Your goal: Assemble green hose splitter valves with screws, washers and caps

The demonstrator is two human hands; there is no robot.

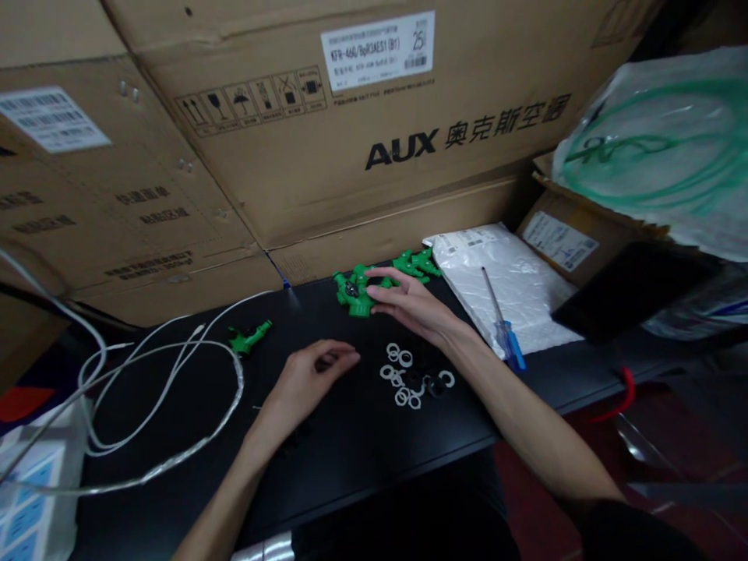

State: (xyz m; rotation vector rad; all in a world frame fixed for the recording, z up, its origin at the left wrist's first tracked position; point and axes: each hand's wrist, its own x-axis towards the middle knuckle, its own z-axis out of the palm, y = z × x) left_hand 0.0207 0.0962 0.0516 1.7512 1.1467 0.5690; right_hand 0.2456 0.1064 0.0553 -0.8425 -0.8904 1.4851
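Observation:
My right hand (412,304) reaches to the back of the black table, thumb and fingers closed on a green plastic hose splitter (358,302) with a black part on it. More green fittings (416,263) lie behind that hand, partly hidden by it. My left hand (312,382) hovers over the table to the left, its fingers curled against the thumb; whatever is in them, if anything, is hidden. Between my forearms lies a loose group of white ring washers (397,378) with several black round parts (435,386). Another green fitting (250,336) lies apart at the left.
Large cardboard boxes (351,179) stand along the back edge. A white package (502,280) lies at the right with a blue screwdriver (509,335) on it, beside a carton (561,226) and bagged green tubing (660,148). White cables (234,389) loop at the left, near a power strip (44,483).

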